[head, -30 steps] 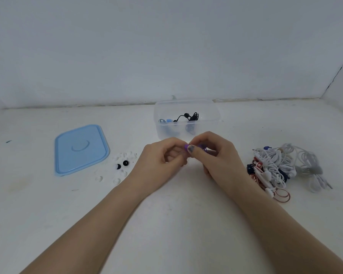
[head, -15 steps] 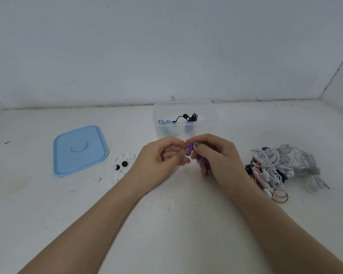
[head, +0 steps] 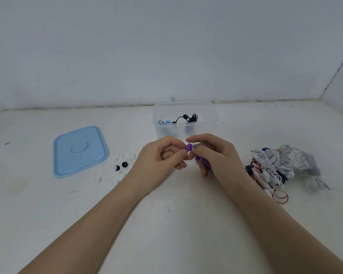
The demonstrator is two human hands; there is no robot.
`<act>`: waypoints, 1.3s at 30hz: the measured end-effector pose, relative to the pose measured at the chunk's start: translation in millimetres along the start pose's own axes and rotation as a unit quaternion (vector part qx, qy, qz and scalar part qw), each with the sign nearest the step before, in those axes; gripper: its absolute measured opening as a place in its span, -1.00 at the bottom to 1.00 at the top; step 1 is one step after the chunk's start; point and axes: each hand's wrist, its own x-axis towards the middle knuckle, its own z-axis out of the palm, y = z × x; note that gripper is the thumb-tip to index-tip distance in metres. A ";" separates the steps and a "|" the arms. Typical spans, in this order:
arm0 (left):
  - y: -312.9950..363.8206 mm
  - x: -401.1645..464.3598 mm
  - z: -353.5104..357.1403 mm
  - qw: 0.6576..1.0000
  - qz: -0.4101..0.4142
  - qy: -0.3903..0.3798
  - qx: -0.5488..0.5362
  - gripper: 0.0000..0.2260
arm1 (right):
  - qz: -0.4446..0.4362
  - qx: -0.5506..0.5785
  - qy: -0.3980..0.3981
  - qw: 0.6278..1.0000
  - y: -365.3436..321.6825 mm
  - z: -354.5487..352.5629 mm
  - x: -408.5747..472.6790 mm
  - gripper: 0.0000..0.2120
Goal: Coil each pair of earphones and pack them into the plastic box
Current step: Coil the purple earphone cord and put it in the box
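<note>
Hands meet near the plastic box (head: 186,123): left hand (head: 162,161) and right hand (head: 216,157) pinch purple earphones (head: 189,147), apparently coiled.

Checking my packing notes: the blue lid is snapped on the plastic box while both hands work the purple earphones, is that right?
Not quite. The head view shows the blue lid lying flat on the table, left of the open plastic box. The rest holds: the left hand and right hand both work the purple earphones.
</note>
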 end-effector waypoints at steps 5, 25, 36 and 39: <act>-1.0 0.7 0.6 1.000 0.007 0.004 -0.004 -0.94 | -0.009 -0.012 -0.005 1.000 1.6 1.0 1.2 -0.80; -1.7 -0.2 0.0 0.998 0.031 0.047 -0.006 -0.88 | -0.033 -0.044 -0.006 0.998 5.2 3.3 -0.1 -0.86; 0.6 -1.7 0.6 0.998 0.041 0.024 -0.032 -0.91 | -0.029 0.007 0.005 1.000 4.7 0.6 -0.3 -0.94; 1.4 -2.7 0.1 0.998 0.046 0.018 -0.036 -0.93 | -0.022 0.014 0.008 1.000 5.1 0.3 0.0 -0.96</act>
